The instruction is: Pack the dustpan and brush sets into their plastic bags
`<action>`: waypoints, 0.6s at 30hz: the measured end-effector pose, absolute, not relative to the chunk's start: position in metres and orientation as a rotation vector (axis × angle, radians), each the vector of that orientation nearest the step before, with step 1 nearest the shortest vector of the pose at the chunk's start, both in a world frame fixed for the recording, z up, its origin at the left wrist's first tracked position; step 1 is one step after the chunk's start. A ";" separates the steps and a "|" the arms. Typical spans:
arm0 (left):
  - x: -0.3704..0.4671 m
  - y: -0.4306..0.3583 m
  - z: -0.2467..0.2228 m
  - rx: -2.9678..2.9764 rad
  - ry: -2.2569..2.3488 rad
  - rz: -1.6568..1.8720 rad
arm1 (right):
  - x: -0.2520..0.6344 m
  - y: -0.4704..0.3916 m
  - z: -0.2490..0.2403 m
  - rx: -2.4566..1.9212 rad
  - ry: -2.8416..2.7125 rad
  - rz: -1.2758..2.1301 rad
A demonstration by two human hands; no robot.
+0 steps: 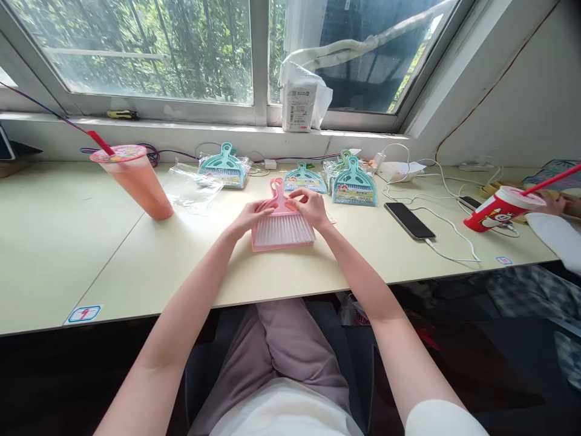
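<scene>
A small pink hand brush [284, 230] with white bristles lies on a pink dustpan [272, 247] on the table in front of me, handles pointing toward the window. My left hand [250, 217] grips the set at its left side, fingers bent at the brush's shoulder. On the opposite side my right hand [310, 207] holds it with thumb and fingers near the base of the handle. Behind them lie teal brush-and-dustpan sets, one at left [223, 168], one in the middle [304, 178] and more at right [354, 183], some in clear wrapping.
A tall pink drink cup [136, 181] stands at left beside a crumpled clear plastic bag [193, 188]. To the right are a phone [409, 220] on a white cable and a red cup [494, 209]. Another person's hand [547, 203] is at the far right.
</scene>
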State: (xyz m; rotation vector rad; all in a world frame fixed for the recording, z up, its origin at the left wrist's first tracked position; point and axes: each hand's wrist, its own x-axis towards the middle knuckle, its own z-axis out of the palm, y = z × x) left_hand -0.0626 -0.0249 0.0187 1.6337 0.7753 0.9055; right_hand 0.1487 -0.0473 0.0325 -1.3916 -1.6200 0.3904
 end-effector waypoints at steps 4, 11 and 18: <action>-0.056 -0.029 0.016 1.596 0.793 0.873 | 0.152 -0.047 0.033 -1.383 -1.697 0.267; -0.060 -0.036 0.019 1.614 0.706 0.767 | 0.157 -0.052 0.031 -1.193 -1.774 1.094; -0.059 -0.034 0.019 1.622 0.797 0.823 | 0.143 -0.063 0.035 -1.230 -1.557 1.159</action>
